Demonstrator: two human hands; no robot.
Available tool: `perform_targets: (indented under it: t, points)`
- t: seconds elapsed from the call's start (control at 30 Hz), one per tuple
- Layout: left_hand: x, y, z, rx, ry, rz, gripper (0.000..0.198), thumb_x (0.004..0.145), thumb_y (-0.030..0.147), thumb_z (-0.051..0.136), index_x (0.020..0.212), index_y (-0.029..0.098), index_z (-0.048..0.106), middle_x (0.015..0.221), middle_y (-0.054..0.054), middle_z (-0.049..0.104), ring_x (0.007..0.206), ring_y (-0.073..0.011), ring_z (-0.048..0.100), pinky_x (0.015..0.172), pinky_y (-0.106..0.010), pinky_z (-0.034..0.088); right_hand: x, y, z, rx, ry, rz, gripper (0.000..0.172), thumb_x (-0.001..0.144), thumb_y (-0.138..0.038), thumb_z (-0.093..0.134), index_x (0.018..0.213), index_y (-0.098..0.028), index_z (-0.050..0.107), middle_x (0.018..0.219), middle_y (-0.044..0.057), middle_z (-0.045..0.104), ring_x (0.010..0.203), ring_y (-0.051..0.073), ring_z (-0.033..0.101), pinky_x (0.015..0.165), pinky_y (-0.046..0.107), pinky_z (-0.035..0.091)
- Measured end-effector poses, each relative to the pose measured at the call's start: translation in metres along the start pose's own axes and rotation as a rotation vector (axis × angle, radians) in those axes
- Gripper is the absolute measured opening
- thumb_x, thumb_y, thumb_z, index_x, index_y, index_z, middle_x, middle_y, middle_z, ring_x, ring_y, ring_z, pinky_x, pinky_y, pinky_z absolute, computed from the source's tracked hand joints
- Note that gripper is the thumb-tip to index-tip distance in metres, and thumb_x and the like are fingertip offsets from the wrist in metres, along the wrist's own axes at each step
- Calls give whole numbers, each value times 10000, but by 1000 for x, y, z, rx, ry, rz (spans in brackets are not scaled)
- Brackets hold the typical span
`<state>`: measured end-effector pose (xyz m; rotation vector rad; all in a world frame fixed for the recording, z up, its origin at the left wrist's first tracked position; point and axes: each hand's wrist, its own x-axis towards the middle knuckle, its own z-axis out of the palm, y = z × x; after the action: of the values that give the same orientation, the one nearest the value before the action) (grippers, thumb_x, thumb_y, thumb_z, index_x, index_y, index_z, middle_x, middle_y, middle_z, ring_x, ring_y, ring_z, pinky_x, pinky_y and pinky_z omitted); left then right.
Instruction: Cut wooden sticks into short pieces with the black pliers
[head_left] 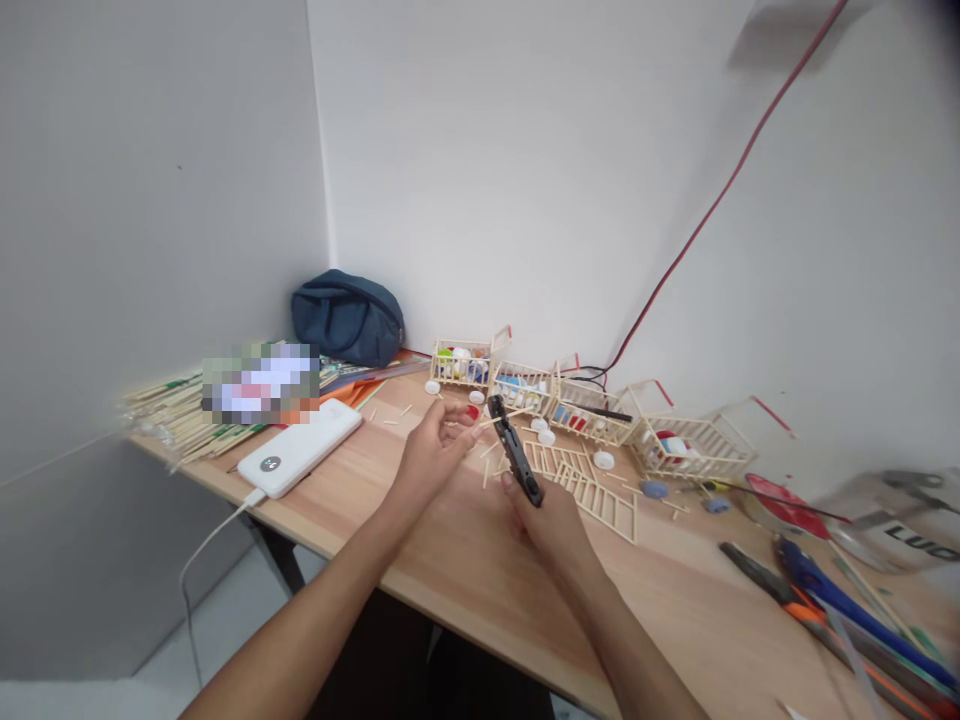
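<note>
Near the middle of the table, my left hand (439,437) pinches a thin wooden stick (487,421) between thumb and fingers. Black pliers (516,455) stand tilted in my right hand (547,520), its fingers wrapped round the handles. The jaws are up against the stick; whether they bite into it I cannot tell. Just beyond and right of my hands lie ladder-like wooden frames (600,503) and short stick pieces. Behind them stands a row of small stick carts, among them a left cart (461,365) and a right cart (694,445), with bottle caps inside.
At the left are a bundle of sticks (180,410), a white power bank (300,450) with a cable and a blue pouch (349,315). Orange-and-black pliers (772,585), a blue-handled tool (847,595) and a clear jar (900,520) occupy the right. A red-black wire (720,195) hangs along the wall.
</note>
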<state>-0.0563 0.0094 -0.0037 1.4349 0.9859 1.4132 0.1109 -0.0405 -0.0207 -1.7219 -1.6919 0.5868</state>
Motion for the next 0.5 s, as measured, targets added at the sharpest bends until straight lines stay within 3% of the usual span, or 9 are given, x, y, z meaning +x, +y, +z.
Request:
perform_targets:
  t: [0.17, 0.5]
  points:
    - [-5, 10, -9, 214, -15, 123, 92, 769, 265, 572, 800, 184, 603, 761, 3, 640, 719, -131, 586, 668, -220, 432, 3, -6, -1, -87, -45, -52, 381, 814, -510, 444, 641, -188, 551, 595, 0, 590, 580, 160, 524, 522, 225, 311]
    - [-26, 6, -23, 408, -14, 53, 187, 810, 278, 499, 742, 172, 637, 679, 6, 643, 652, -132, 567, 631, -217, 382, -6, -10, 4, -198, -161, -80, 437, 840, -526, 417, 602, -190, 564, 580, 32, 617, 539, 169, 533, 502, 242, 299]
